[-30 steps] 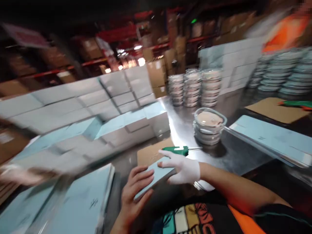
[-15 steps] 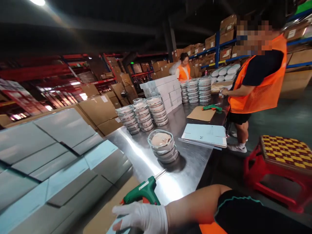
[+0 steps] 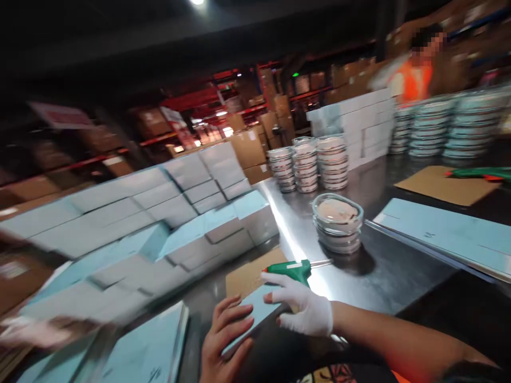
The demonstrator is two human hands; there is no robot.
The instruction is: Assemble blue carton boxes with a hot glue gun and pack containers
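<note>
A light-blue box (image 3: 257,311) lies low in front of me, between my two hands. My bare left hand (image 3: 227,340) grips its left end, fingers over the top and thumb along the near side. At the right end, my right hand (image 3: 305,306) in a white glove, some fingertips bare, holds the box too. Just beyond the right hand, a green glue gun (image 3: 289,270) lies on a brown cardboard sheet (image 3: 247,274), its clear glue stick poking out behind. A short stack of round clear containers (image 3: 337,226) stands on the metal table past it.
A wall of white boxes (image 3: 179,207) runs along the left. Flat light-blue cartons lie at the lower left (image 3: 143,346) and right (image 3: 447,234). Taller container stacks (image 3: 331,162) stand behind. A co-worker (image 3: 415,80) is at the back; another person's blurred hand (image 3: 32,332) shows at the left edge.
The view has swung left. My bare left hand has come into sight on the box, and my gloved right hand's fingers now rest on its right end.
</note>
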